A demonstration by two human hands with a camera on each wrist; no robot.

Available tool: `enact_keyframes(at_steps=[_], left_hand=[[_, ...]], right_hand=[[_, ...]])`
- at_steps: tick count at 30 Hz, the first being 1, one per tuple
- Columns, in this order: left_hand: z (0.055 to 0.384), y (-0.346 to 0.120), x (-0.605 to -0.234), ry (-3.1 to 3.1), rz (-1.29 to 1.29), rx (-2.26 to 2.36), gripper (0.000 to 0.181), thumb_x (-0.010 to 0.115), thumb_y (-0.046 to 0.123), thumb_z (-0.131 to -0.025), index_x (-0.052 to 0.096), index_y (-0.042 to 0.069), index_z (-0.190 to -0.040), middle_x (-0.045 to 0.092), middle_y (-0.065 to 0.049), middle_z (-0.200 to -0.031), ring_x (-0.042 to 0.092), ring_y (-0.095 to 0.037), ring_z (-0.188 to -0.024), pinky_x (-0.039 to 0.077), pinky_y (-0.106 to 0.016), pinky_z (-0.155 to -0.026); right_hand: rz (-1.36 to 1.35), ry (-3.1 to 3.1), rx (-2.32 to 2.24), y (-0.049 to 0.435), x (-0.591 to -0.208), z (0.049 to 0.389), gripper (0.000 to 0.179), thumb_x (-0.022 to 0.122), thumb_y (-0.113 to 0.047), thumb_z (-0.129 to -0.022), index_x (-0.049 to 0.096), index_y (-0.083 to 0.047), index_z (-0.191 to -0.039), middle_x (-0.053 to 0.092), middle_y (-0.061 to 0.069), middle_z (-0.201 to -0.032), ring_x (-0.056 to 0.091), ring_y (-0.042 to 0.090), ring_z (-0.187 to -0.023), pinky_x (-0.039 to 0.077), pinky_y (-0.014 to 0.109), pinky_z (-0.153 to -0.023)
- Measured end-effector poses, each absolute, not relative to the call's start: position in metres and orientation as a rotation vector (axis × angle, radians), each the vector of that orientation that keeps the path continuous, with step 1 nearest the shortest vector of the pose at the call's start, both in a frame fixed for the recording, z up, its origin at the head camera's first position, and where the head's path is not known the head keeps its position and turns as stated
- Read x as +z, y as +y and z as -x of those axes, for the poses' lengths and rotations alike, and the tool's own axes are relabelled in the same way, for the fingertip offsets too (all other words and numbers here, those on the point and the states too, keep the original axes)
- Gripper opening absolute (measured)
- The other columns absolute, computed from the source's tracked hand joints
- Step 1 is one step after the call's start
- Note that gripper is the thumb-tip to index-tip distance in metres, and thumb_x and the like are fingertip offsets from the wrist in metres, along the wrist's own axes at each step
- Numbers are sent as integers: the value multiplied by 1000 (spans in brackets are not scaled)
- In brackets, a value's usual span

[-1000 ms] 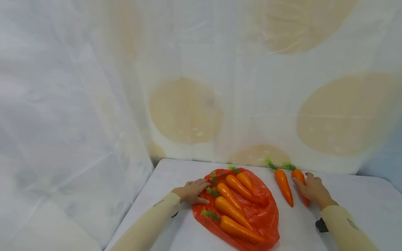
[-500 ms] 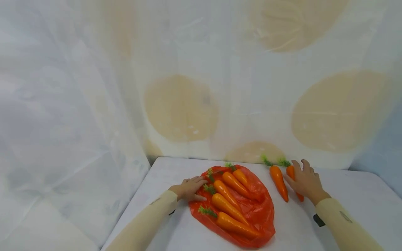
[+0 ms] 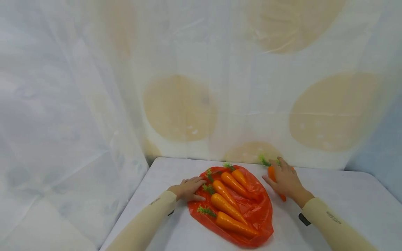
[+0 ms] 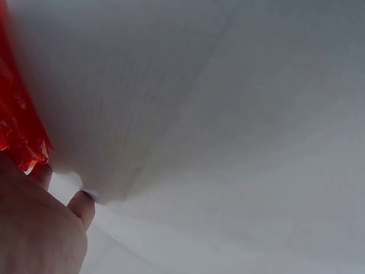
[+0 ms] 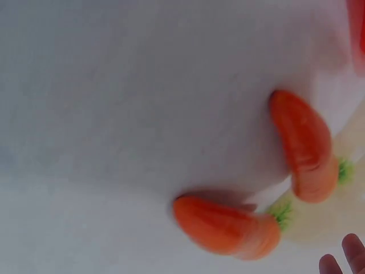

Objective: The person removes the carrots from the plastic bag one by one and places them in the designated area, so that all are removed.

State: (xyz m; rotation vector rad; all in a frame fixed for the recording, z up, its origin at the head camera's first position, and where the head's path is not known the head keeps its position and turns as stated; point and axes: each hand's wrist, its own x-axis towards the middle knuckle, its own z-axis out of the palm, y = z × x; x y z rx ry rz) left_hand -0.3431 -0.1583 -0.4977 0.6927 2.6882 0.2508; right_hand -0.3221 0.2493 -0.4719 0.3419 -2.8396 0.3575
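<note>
On the white table lies a red plastic bag (image 3: 265, 216) with several orange carrots (image 3: 233, 225) with green tops on it. My left hand (image 3: 190, 189) rests at the bag's left edge; in the left wrist view its fingers (image 4: 82, 208) touch the table beside the red plastic. Right of the bag, my right hand (image 3: 286, 182) hovers with spread fingers over two loose carrots, covering much of them in the head view. Both show in the right wrist view, one carrot (image 5: 305, 145) nearer the bag, the other carrot (image 5: 225, 227) farther off; the fingertips (image 5: 353, 251) are apart from them.
A pale sheet with tan round patches (image 3: 180, 108) hangs as a wall right behind the table (image 3: 169, 170). Another white sheet (image 3: 62, 139) closes off the left side.
My right hand has left the rightmost carrot and moved left, over the other loose carrot. The left hand stays at the bag's edge. The head view has shifted slightly.
</note>
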Motion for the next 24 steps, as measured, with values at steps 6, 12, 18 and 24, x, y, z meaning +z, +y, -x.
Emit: enact_keyframes(at_steps=[6, 12, 18, 24], left_hand=[[345, -158, -499, 2692, -694, 239, 75, 61, 60, -89, 35, 26, -150, 30, 2, -160, 21, -24, -151, 19, -58, -120], [343, -159, -496, 2689, -709, 233, 76, 61, 63, -88, 35, 28, -150, 30, 2, -160, 22, -25, -150, 22, -59, -119], [342, -160, -498, 2705, -763, 213, 76, 58, 64, -89, 35, 25, -150, 30, 0, -160, 24, -28, -150, 24, -59, -117], [344, -161, -497, 2707, -745, 212, 78, 59, 63, -89, 35, 25, -151, 28, -1, -161, 22, -29, -150, 22, -60, -118]], right_hand=[[-477, -2793, 269, 233, -467, 310, 81, 59, -54, -94, 31, -6, -152, 19, 30, -157, 41, 56, -129, 35, 73, -100], [-604, -2753, 186, 212, -469, 299, 80, 56, -59, -93, 29, -15, -155, 14, 24, -162, 39, 49, -135, 27, 71, -109], [-719, -2734, 248, 192, -467, 285, 80, 58, -58, -92, 30, -19, -156, 9, 20, -165, 35, 49, -139, 25, 70, -110], [-776, -2747, 277, 174, -465, 277, 82, 59, -58, -91, 26, -21, -157, 7, 14, -166, 37, 46, -138, 22, 70, -112]])
